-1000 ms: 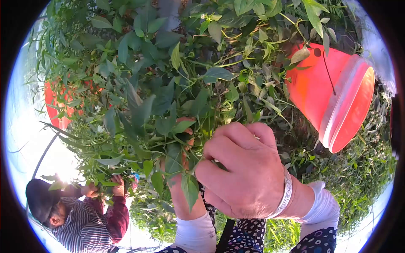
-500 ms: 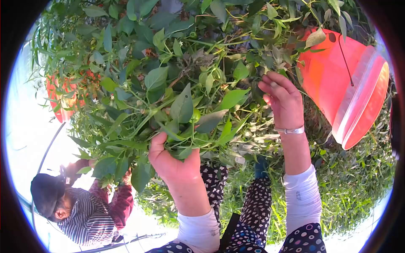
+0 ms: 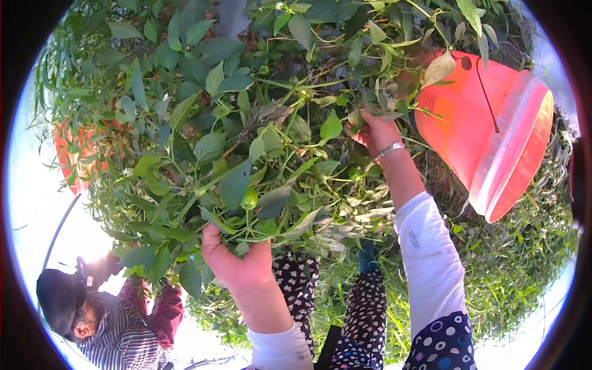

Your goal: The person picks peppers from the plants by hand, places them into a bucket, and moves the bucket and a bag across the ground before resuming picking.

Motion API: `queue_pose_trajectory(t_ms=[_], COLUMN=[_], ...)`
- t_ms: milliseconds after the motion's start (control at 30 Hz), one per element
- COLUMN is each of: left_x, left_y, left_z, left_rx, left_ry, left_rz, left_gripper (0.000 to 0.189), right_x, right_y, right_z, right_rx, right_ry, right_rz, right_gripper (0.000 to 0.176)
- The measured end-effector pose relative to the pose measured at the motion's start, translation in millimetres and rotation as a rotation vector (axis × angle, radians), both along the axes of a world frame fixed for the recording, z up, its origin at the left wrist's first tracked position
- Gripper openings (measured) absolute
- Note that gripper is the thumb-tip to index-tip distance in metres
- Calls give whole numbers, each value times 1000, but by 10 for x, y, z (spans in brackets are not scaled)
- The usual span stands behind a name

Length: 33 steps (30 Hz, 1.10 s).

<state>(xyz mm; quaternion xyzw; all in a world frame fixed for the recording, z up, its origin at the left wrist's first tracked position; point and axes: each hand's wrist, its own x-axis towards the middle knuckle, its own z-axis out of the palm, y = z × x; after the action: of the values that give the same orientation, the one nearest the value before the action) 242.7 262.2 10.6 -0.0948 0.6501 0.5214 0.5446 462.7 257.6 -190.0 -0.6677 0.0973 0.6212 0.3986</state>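
Leafy green pepper plants (image 3: 209, 146) fill the middle of the view. My left hand (image 3: 239, 262) is cupped under a cluster of leaves and stems, its fingers hidden behind the foliage. Just above it hangs a small green pepper (image 3: 249, 198). Farther up and to the right, my right hand (image 3: 377, 132) reaches in among the leaves with its fingers bent together at a stem or leaf. What lies between those fingertips is too small to make out. Another green pepper (image 3: 356, 174) shows below the right hand.
A red-orange bucket (image 3: 475, 123) lies tilted at the right, beside the plants. Another orange bucket (image 3: 74, 154) is partly behind foliage at the left. A person in a dark cap (image 3: 60, 301) is at the lower left. Grass (image 3: 404, 308) covers the ground near my legs.
My right hand has moved up and left, deeper into the leaves, and its fingers have drawn together. The left hand stays under its cluster. The whole view has shifted slightly.
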Motion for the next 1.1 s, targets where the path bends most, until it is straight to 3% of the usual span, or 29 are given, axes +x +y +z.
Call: queue_pose_trajectory(t_ms=[67,100,400,500,600,667,767,800,867,900,967,1000,1033,1067,1100], left_x=[-21,48,10,-33,-56,-72,-101,-96,-109,-115,-115,-48,74,134,60], left_y=[20,62,51,44,46,65,89,97,112,116,128,165,224,254,212], left_z=[20,55,35,8,23,6,-10,1,24,26,12,18,32,35,12], left_rx=[17,8,0,50,60,74,87,78,54,52,122,117,12,-92,-93], left_ry=[-197,-132,-201,-289,-258,-250,-279,-279,-279,-273,-359,-357,-119,120,123], left_rz=[183,117,145,123,122,120,126,125,148,146,133,131,159,183,180], left_gripper=[31,23,21,21,27,31,35,35,37,37,39,39,40,40,40], right_x=[-33,-32,206,501,663,627,69,-215,-815,-1044,-1313,-991,-851,-581,-420], right_y=[-10,-17,-252,-206,-199,-305,-655,-783,-1345,-1531,-1894,-1470,-1354,-1222,-1242], right_z=[148,190,153,195,-11,-221,-207,-20,-203,-210,-602,-215,-319,-295,-421], right_rx=[168,170,349,387,221,107,166,319,397,407,356,340,181,27,60], right_ry=[189,223,180,39,-107,-374,-546,-631,-563,-346,48,144,207,118,124], right_rz=[-135,-158,-216,-359,-477,53,380,559,714,587,120,12,-262,-330,-597], right_gripper=[22,25,41,44,39,31,34,35,34,32,28,26,25,22,21])
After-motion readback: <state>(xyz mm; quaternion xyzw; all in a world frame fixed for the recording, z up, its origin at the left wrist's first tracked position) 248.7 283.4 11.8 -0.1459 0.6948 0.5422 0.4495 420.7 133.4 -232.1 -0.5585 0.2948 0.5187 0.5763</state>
